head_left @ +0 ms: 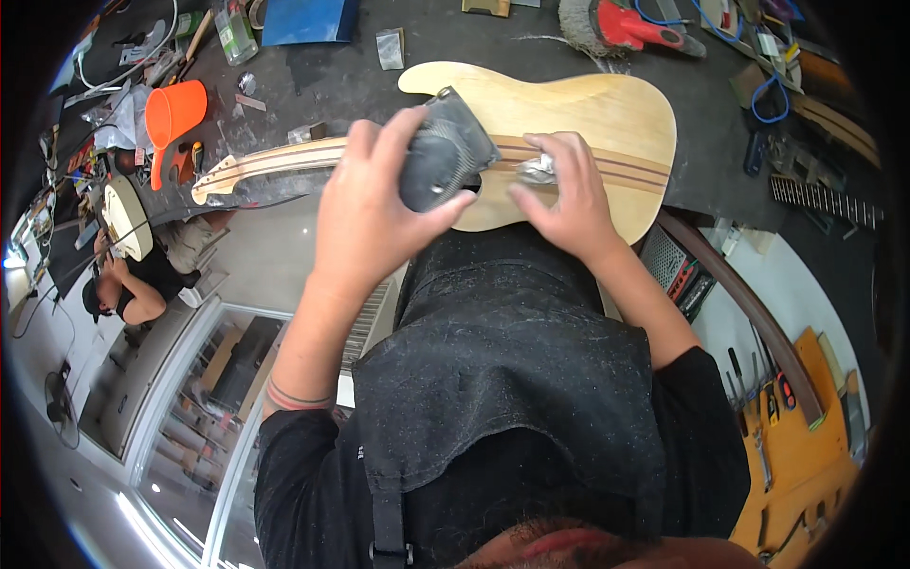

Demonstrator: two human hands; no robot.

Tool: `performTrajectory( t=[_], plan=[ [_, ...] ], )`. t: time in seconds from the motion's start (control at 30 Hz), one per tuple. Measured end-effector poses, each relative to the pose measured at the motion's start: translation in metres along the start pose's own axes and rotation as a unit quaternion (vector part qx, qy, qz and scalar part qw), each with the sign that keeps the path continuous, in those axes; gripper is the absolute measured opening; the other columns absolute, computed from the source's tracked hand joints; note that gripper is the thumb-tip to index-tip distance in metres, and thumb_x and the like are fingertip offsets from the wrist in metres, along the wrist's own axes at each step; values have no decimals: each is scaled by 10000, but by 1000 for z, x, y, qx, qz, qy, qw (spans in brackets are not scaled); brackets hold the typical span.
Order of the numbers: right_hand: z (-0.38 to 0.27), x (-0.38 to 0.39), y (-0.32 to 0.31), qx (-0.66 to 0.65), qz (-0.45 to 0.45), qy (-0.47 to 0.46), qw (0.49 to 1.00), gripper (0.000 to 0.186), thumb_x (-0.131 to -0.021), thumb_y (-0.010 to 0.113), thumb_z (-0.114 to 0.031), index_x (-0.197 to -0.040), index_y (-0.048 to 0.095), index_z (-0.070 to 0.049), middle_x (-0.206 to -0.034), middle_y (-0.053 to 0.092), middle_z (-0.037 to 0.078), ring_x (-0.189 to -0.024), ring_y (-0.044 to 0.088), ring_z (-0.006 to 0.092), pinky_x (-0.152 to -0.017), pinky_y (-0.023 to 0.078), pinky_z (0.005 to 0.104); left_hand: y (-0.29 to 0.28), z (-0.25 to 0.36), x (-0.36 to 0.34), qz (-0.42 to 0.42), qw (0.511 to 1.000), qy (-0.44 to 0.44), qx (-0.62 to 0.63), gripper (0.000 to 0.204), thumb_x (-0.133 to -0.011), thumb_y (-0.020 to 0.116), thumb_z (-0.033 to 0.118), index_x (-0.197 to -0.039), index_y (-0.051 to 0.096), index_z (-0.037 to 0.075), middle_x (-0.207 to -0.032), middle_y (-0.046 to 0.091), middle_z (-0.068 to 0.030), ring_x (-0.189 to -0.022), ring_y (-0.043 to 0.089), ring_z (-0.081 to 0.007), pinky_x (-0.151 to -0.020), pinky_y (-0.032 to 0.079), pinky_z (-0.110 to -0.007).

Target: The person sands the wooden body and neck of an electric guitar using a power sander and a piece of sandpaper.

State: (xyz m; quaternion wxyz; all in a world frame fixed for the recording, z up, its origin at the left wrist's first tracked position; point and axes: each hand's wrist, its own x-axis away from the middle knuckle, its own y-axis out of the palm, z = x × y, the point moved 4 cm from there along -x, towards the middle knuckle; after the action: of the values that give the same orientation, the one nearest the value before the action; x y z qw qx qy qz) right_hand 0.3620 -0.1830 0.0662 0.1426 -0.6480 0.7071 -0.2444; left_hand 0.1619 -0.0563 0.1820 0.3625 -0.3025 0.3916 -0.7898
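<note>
An unfinished pale wooden guitar (616, 123) with darker centre stripes lies on the bench, its neck pointing left. My left hand (374, 204) grips a dark grey rectangular piece with a textured surface (445, 142), held over the guitar where neck meets body. My right hand (573, 199) is on the body just to the right, fingers curled around a small crumpled silvery thing (536, 171), thumb low. What lies under the dark piece is hidden.
The dark bench (711, 114) holds an orange jug (173, 119), a red-handled brush (645, 33), a blue sheet (308, 19), a fretted neck (825, 194) and scattered tools. At far left a person (133, 289) handles a cream guitar body. An orange tool board (806, 455) stands lower right.
</note>
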Motion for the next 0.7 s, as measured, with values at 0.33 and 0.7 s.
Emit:
performTrajectory(
  t=[0.33, 0.7],
  plan=[
    [-8, -30, 14, 91, -29, -47, 994, 976, -724, 910, -267, -1601, 492, -174, -1346, 529, 143, -1248, 529, 357, -1111, 431, 502, 43, 18, -24, -34, 998, 37, -24, 853, -687, 983, 360, -1427, 625, 132, -1123, 616, -130, -967, 699, -345, -780, 599, -452],
    [6, -26, 17, 34, -4, -50, 998, 983, -718, 892, -198, -1610, 479, -174, -1306, 534, 130, -1218, 535, 363, -1097, 435, 485, 58, 19, -31, -63, 996, 52, -21, 853, -676, 978, 343, -1429, 636, 135, -1152, 616, -150, -1000, 692, -359, -797, 601, -451]
  ],
)
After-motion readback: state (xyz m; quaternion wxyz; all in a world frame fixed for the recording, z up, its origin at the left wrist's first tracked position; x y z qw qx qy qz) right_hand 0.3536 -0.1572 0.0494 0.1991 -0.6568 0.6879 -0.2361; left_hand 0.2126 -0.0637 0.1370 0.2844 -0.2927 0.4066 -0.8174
